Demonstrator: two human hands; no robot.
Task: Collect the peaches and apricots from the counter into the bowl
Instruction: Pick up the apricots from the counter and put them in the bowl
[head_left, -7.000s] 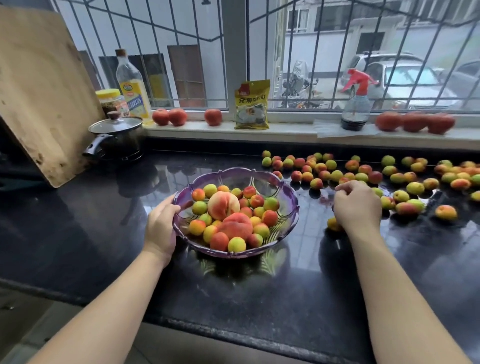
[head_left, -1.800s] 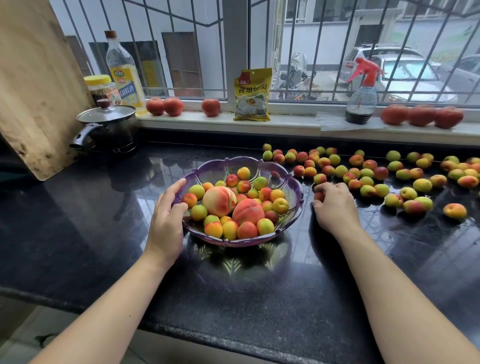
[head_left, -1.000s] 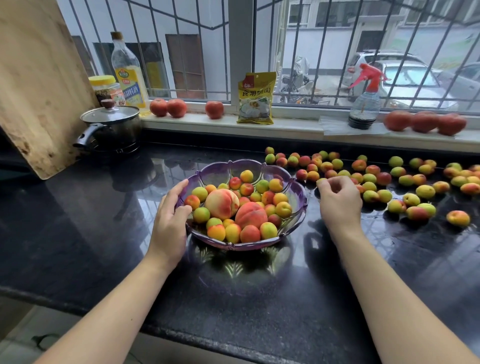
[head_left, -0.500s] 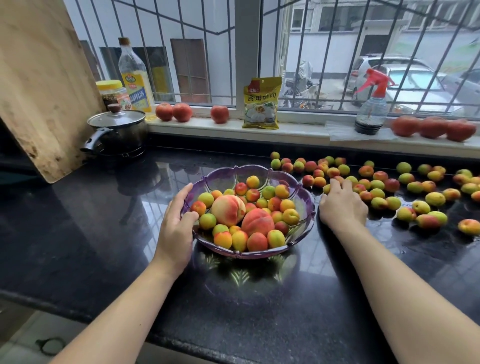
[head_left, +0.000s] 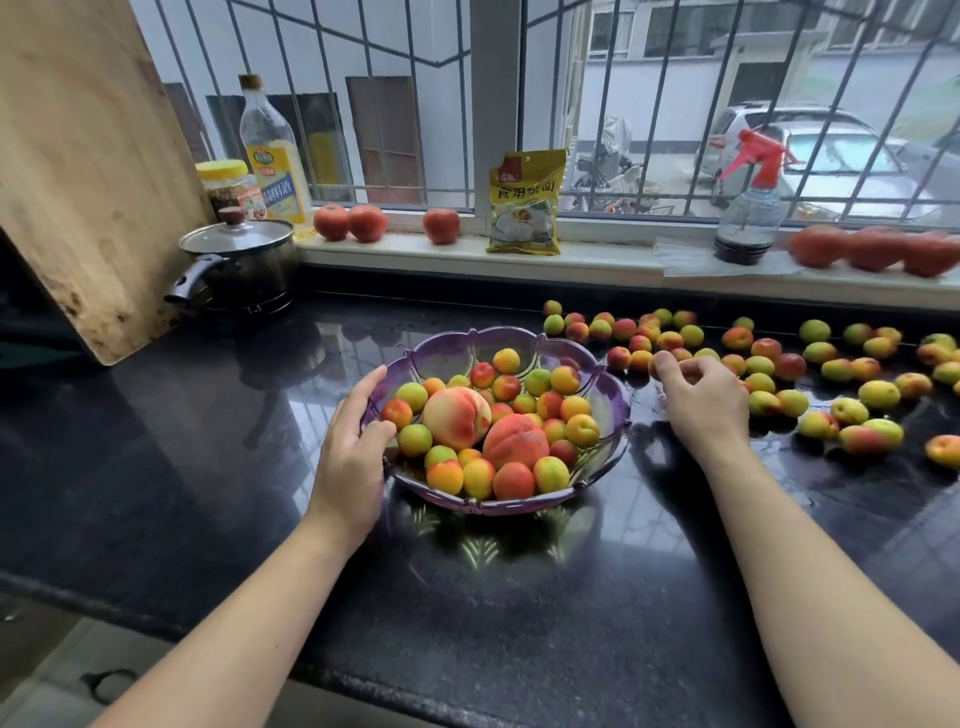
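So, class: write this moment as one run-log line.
left hand: holds bowl rim | right hand: fingers curled over apricots on counter, grasp unclear | bowl: two peaches, many apricots | stage: collecting

Two bare forearms, no sleeves in view, left hand (head_left: 353, 457) and right hand (head_left: 698, 400) bare, no rings or watch

Kitchen corner with a black stone counter (head_left: 156, 467) under a barred window (head_left: 395, 104).

Grey daylight enters through the metal bars and reflects on the polished counter. The pale windowsill (head_left: 613, 260) runs along the back. A wooden cutting board (head_left: 88, 171) leans at the left, beside a lidded pot (head_left: 239, 265). Outside stand pale buildings and a parked car (head_left: 841, 156). Pale floor shows at the bottom left.
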